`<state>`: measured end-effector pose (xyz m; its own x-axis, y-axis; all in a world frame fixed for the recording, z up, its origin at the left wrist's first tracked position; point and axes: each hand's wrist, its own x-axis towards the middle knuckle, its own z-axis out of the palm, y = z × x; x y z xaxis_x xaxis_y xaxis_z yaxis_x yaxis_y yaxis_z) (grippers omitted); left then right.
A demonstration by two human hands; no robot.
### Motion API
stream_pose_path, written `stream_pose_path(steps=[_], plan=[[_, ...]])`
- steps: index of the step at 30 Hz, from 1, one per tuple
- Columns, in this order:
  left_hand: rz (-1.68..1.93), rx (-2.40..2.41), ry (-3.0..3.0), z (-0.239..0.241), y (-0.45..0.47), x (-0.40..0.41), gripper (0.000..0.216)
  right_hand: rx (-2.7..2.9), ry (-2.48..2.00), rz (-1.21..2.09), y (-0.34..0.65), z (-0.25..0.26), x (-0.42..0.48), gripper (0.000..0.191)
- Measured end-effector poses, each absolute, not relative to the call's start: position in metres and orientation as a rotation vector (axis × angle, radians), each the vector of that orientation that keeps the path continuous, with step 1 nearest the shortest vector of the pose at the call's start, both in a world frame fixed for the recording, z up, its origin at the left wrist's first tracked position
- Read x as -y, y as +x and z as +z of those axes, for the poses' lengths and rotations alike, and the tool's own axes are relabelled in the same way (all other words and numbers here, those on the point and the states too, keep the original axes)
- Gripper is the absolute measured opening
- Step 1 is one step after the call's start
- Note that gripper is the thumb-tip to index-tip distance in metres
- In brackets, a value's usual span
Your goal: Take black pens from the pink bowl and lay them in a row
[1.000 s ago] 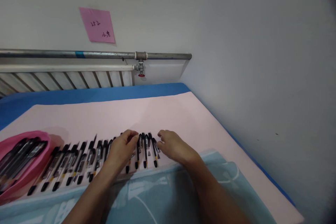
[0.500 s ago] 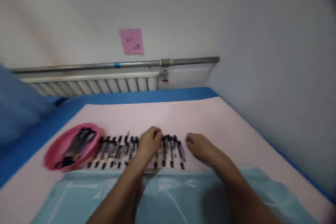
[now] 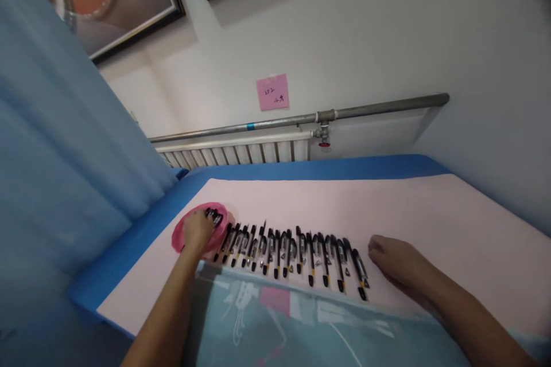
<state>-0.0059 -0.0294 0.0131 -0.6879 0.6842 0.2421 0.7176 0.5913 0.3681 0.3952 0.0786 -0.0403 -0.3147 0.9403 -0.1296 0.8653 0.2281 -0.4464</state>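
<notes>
A row of several black pens [image 3: 293, 249] lies side by side on the pink sheet [image 3: 387, 206]. At its left end stands a pink bowl [image 3: 181, 236] with more black pens in it. My left hand [image 3: 198, 230] is inside the bowl, fingers curled over the pens there; what it grips is hidden. My right hand [image 3: 394, 261] rests on the pink sheet just right of the last pen in the row, fingers loosely curled, holding nothing.
A light blue printed cloth [image 3: 301, 327] covers the near edge. A blue curtain [image 3: 55, 155] hangs at the left. A radiator [image 3: 241, 152] and a metal pipe [image 3: 365, 110] run along the back wall, with a pink note [image 3: 272, 92] above.
My left hand has left the middle of the pen row and gone left into the pink bowl. My view has swung left and up. My right hand stays at the row's right end.
</notes>
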Motion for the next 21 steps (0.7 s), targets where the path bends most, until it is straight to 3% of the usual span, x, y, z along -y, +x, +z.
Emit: stream_pose_path(steps=[3,6,14,19,20,21], plan=[[-0.575,2.854,-1.120,0.008,-0.030,0.041,0.016,2.336,-1.702,0.641,0.394,-0.036,-0.073,0.017],[-0.526,2.928,-1.130,0.002,-0.038,0.045,0.024,2.307,-1.720,0.646,0.393,-0.029,-0.068,0.018],[-0.615,2.893,-1.092,0.019,-0.039,0.047,0.013,2.268,-1.803,0.663,0.392,-0.025,-0.066,0.018],[-0.867,2.808,-1.276,0.044,0.010,0.039,0.021,2.257,-1.735,0.727,0.394,-0.027,-0.066,0.015],[-0.983,2.813,-1.356,0.045,0.029,0.036,0.026,2.249,-1.721,0.745,0.395,-0.026,-0.066,0.015],[-1.339,2.836,-1.496,0.044,0.051,0.032,0.029,2.238,-1.711,0.758,0.396,-0.026,-0.065,0.015]])
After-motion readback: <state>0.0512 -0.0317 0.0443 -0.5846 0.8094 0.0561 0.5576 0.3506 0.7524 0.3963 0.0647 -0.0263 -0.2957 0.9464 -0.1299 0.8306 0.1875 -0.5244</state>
